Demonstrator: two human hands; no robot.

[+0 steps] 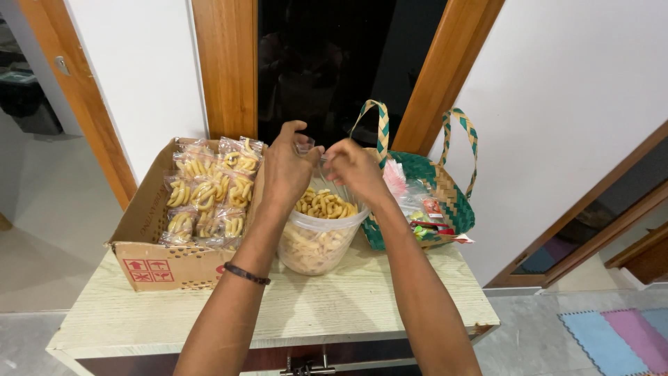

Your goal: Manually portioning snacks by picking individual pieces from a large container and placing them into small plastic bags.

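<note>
While raised above plastic tub [316, 244]: left hand [289, 167], right hand [355, 169] fingertips together, pinching small clear packet [306, 145]; forearms angled inward.

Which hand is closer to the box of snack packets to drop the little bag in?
Probably the left hand: it's beside the brown cardboard box. The right hand is nearer the green woven basket. Both pinch the small clear bag.

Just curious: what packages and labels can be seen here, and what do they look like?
Cardboard box: left on table, brown, red symbol marks on front.
Clear snack packets: rows inside box, yellow curls.
Small clear bag: between both hands' fingers.
Red-labelled packets: in green woven basket, right.
</note>
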